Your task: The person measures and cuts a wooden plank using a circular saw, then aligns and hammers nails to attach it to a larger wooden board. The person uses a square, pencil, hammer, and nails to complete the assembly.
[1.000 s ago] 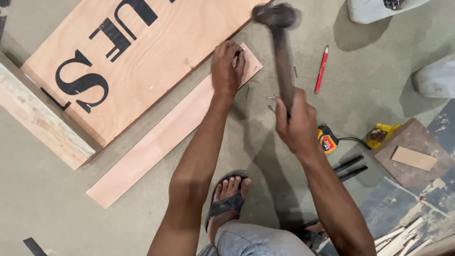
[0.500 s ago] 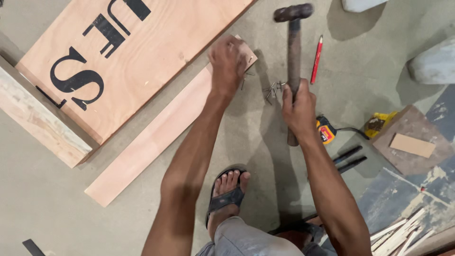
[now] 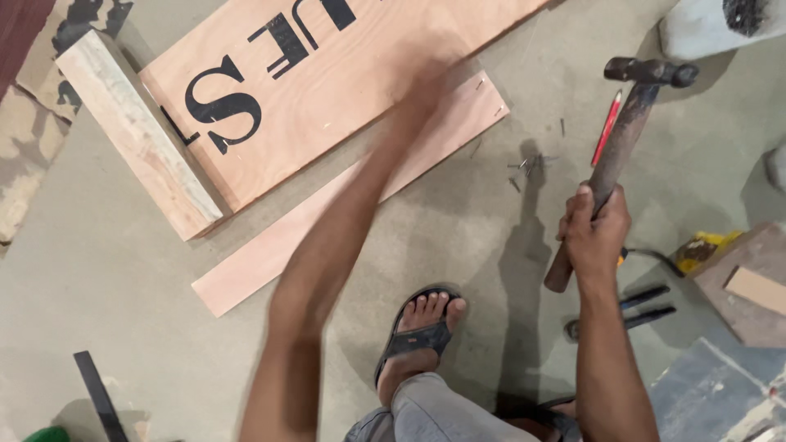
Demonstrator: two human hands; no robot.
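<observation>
Right hand [image 3: 596, 237] is wrapped low around my head-heavy, wooden-handled steel hammer [image 3: 622, 147]; left hand [image 3: 434, 90], blurred, grip unclear, over the stiff thin plywood strip [image 3: 327, 213].

Right hand [image 3: 594, 233] fisted in a tight grip, arm bent — left hand [image 3: 434, 82] outstretched, motion-blurred.

A grey-green concrete floor [image 3: 106, 278], smooth and evenly lit, filled nearly the whole view, with soft shadows falling to the right of whatever stood on it. At the upper left its surface gave way to a worn, mottled patch [image 3: 33, 139] of pale and dark blotches beside a dark red strip [image 3: 16, 24] in the corner. At the lower right lay a bluish, paint-flecked sheet [image 3: 720, 393].
</observation>
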